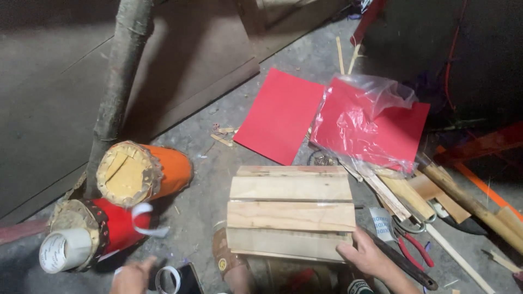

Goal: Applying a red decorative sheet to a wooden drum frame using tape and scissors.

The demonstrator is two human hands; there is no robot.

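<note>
Head view: a small slatted wooden panel (291,213) lies flat on the concrete floor (204,201) at the centre of the picture. Four boards are already joined side by side, and no loose slat is seen on top, so the panel is judged largely assembled; what is left cannot be told from this view.

The right hand (366,256) is laid on the panel's corner at about 4 o'clock, fingers spread and pressed flat on the wood, steadying rather than clenched around anything. The left hand (133,276) is seen at 8 o'clock from the panel, well apart from it, at the lower edge; a small roll of clear tape (168,279) lies just beside it at 3 o'clock, but whether the fingers are closed on anything cannot be told.

Beyond the left hand, at 10 o'clock, two paper-covered drums (131,201) and a larger tape roll (64,250) are stacked against a branch (117,92). Red paper sheets (280,115) are spread at 12 o'clock from the panel, and red-handled pliers (417,249) lie at 3 o'clock.
</note>
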